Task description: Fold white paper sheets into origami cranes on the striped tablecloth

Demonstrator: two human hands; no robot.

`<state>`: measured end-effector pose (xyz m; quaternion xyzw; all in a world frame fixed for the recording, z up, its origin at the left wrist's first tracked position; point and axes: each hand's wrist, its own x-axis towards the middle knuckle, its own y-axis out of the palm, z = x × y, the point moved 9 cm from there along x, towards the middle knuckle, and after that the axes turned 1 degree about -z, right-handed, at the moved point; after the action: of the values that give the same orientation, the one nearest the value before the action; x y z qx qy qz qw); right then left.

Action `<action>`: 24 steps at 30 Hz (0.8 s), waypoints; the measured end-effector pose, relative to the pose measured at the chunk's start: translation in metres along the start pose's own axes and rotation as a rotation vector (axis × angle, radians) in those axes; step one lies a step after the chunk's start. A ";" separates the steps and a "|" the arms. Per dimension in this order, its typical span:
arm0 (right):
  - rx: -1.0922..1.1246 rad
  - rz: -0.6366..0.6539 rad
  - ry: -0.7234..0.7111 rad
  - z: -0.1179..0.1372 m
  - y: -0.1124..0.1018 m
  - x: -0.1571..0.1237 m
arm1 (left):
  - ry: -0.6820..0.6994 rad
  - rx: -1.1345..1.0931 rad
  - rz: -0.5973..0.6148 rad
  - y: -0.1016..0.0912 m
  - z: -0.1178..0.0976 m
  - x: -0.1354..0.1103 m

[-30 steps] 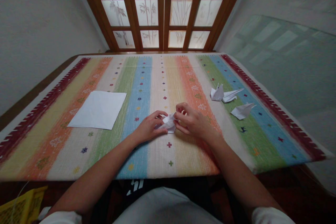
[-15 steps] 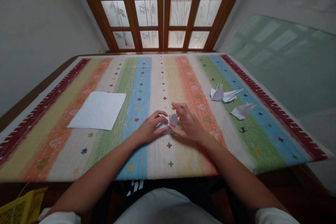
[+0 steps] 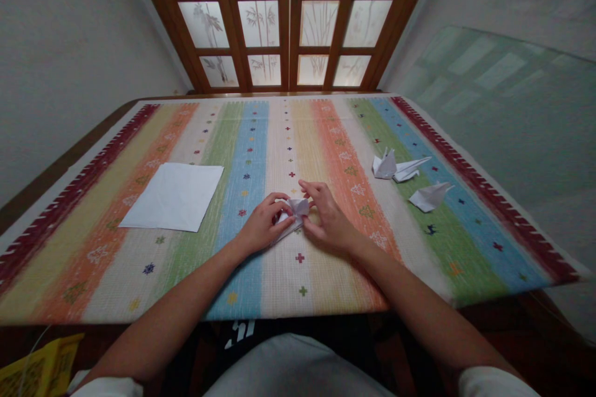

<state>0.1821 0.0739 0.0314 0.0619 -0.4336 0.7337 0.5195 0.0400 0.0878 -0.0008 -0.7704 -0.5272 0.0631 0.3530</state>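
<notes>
The left hand (image 3: 263, 223) curls round and pinches a partly folded white paper (image 3: 293, 214), the right hand (image 3: 328, 218) open with spread fingers beside it, folded paper birds (image 3: 384, 165) lying at two o'clock, a flat unfolded sheet (image 3: 172, 196) at nine o'clock.

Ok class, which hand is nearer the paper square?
Left. The left hand is right of the paper square; the right hand lies farther right, beyond the folded paper.

A striped woven cloth (image 3: 242, 136) covers the bench (image 3: 60, 167), with a white paper sheet (image 3: 174, 196) lying left and folded paper figures (image 3: 431, 196) right.
</notes>
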 end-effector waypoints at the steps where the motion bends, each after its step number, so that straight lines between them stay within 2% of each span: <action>1: 0.011 0.002 0.016 -0.002 0.001 0.000 | -0.004 0.006 -0.003 -0.001 0.001 0.000; 9: 0.101 0.004 0.125 -0.023 0.007 0.000 | -0.074 0.092 -0.042 -0.008 0.006 0.002; 16: 0.085 0.080 0.166 -0.030 0.008 0.002 | -0.164 0.178 -0.114 -0.016 0.015 0.002; 19: 0.069 0.092 0.170 -0.032 0.008 0.002 | -0.080 0.170 -0.112 -0.016 0.010 0.002; 24: 0.066 0.118 0.126 -0.031 0.008 0.003 | 0.071 0.193 -0.017 -0.005 0.000 0.002</action>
<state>0.1853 0.0971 0.0087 0.0070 -0.3784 0.7794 0.4992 0.0369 0.0903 0.0027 -0.7301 -0.5124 0.0832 0.4445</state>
